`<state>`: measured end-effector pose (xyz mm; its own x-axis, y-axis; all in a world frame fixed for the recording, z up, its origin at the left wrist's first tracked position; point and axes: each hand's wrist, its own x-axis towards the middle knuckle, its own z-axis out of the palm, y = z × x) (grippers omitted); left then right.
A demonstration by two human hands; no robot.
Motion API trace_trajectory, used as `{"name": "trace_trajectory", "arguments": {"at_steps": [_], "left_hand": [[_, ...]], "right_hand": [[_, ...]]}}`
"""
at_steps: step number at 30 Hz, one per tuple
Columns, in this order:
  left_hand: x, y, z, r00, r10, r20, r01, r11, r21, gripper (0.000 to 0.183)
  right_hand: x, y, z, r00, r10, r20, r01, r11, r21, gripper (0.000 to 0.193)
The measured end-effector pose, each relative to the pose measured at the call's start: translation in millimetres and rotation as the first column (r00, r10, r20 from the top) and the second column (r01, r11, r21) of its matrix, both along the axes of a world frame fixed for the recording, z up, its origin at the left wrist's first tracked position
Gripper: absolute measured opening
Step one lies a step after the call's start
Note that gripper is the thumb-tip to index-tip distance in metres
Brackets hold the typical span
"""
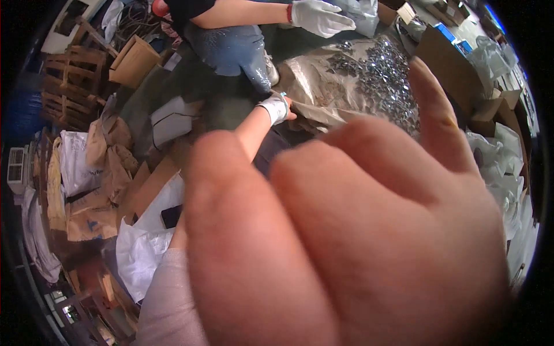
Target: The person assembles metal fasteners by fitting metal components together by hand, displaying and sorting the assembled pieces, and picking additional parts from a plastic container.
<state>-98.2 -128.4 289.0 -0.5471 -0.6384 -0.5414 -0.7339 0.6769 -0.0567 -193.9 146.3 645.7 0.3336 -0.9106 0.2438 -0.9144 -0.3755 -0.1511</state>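
Observation:
My right hand [369, 230] is bare and looms close to the view, blurred, covering much of the lower right. Its thumb is at the left, the middle fingers are curled and the little finger sticks up; anything inside the curl is hidden. My left arm reaches forward, and my left hand [277, 109], in a white glove with bare fingertips, is closed at the near edge of a brown sheet [300, 78]. On that sheet lies a heap of small shiny metal pieces [384, 75], partly hidden behind my right hand.
Across from me a person's white-gloved hand [323, 18] stretches over the sheet's far side. Cardboard boxes [447, 63] and clear plastic bags [502, 155] stand at the right. Left are a wooden crate [72, 86], brown paper sacks [92, 213], a white bag [141, 248] and a dark phone-like object [171, 217].

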Motion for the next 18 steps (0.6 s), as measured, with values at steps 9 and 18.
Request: {"name": "trace_trajectory", "arguments": {"at_steps": [9,18], "left_hand": [[15,-11,-16,0.995,-0.049,-0.084,0.054,0.997,0.057,0.049],[10,0,0,0.991,0.011,-0.136,-0.002,0.998,0.062,0.05]], "right_hand": [[3,5,18,0.999,0.034,-0.021,-0.034,0.999,-0.002,0.033],[-1,12,26,0.999,0.042,-0.004,-0.042,0.999,0.006,0.033]]}}
